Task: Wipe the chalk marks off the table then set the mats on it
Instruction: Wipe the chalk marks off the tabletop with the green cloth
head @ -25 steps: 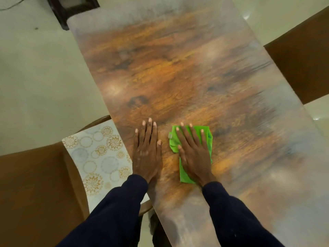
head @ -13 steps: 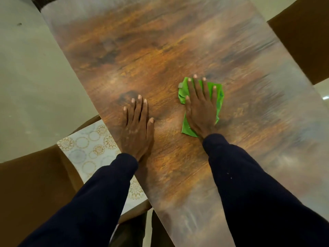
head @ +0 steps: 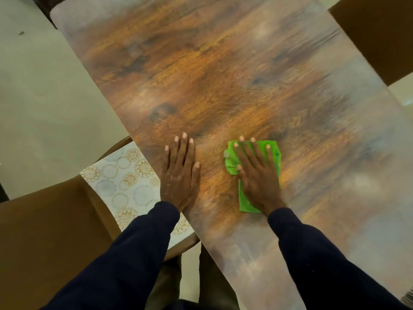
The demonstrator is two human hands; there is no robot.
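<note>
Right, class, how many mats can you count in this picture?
1: a patterned mat lies on the chair left of the table, partly hidden by the table edge and left sleeve; more may be stacked beneath.

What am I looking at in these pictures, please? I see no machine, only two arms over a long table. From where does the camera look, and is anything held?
There is no machine here: a person works with bare hands. The camera is worn on the person's head and looks forward and down, so both dark sleeves enter from below. The left hand rests flat on the wooden table. The right hand presses a green cloth onto the table with straight fingers; nothing is gripped. Beside the table, on the person's left, a patterned mat lies on a brown chair.
</note>
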